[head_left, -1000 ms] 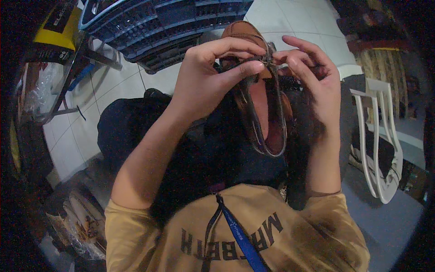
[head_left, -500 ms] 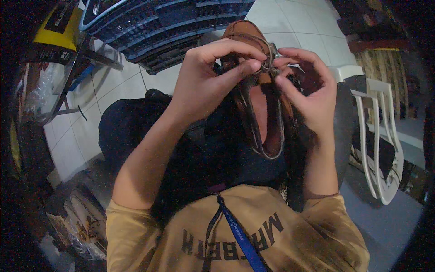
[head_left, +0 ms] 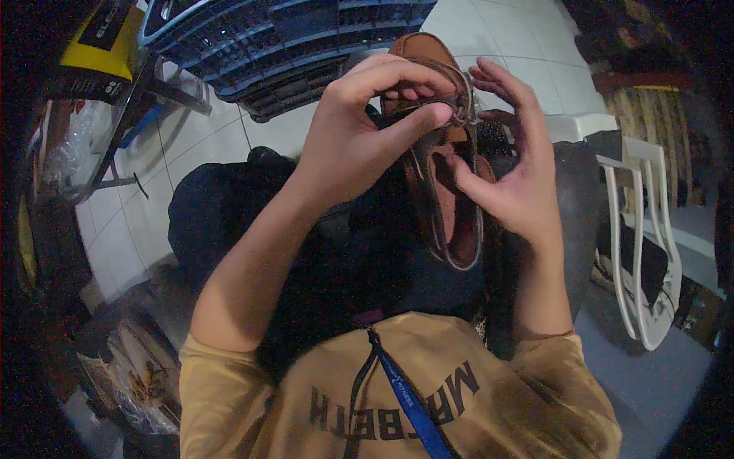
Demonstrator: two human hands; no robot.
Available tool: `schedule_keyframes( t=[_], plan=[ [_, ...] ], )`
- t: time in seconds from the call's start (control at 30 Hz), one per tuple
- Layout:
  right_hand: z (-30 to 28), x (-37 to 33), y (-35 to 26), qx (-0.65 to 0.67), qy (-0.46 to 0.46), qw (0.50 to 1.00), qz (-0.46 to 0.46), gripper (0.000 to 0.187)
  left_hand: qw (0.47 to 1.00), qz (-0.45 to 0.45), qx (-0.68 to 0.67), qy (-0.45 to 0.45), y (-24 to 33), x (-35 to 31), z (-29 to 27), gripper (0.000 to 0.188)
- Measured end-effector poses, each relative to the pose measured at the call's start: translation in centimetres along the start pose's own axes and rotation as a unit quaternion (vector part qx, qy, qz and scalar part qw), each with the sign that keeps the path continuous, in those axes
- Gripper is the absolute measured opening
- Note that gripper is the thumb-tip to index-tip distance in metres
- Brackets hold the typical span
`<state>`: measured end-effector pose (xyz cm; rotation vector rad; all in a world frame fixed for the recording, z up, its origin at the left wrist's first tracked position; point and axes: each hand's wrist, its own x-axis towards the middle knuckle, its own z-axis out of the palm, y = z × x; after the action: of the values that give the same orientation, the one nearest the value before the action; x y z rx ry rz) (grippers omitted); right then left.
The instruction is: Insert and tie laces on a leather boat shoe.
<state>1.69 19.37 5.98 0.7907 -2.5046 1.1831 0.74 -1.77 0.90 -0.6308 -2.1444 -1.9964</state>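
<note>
unsure whether my left hand (head_left: 355, 134) pinches the lace (head_left: 461, 113) beside its thumb, i'd keep it snug to the shoe (head_left: 449, 210), right hand (head_left: 527, 180) fingers spread.

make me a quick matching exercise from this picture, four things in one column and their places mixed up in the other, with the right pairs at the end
Things
1. brown shoe
2. blue crate
3. white plastic chair
4. blue strap

Places
A. toward the right side of the picture
B. over the front of the tan shirt
C. between the left hand and the right hand
D. along the top edge, left of centre

Right pairs: 1-C, 2-D, 3-A, 4-B
</note>
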Motion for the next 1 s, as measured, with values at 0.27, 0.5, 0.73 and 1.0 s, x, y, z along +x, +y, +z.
schedule_keyframes(
  t=[0.27,0.5,0.73,1.0],
  plan=[
    [0.5,0.3,-0.7,-0.072,0.013,0.997,-0.004,0.071,0.985,0.126,0.116,-0.034,0.5,-0.5,1.1,0.071],
    [0.1,-0.3,0.2,-0.09,0.047,0.995,-0.019,0.059,0.981,0.149,0.118,0.03,0.4,-0.5,1.9,0.069],
    [0.0,-0.9,-0.2,-0.077,0.038,0.996,-0.024,0.058,0.946,0.23,0.222,0.041,0.5,0.4,0.2,0.029],
    [0.4,-2.3,0.1,-0.079,0.061,0.995,-0.01,0.06,0.957,0.192,0.218,-0.004,0.1,0.3,-0.1,0.021]
  ],
)
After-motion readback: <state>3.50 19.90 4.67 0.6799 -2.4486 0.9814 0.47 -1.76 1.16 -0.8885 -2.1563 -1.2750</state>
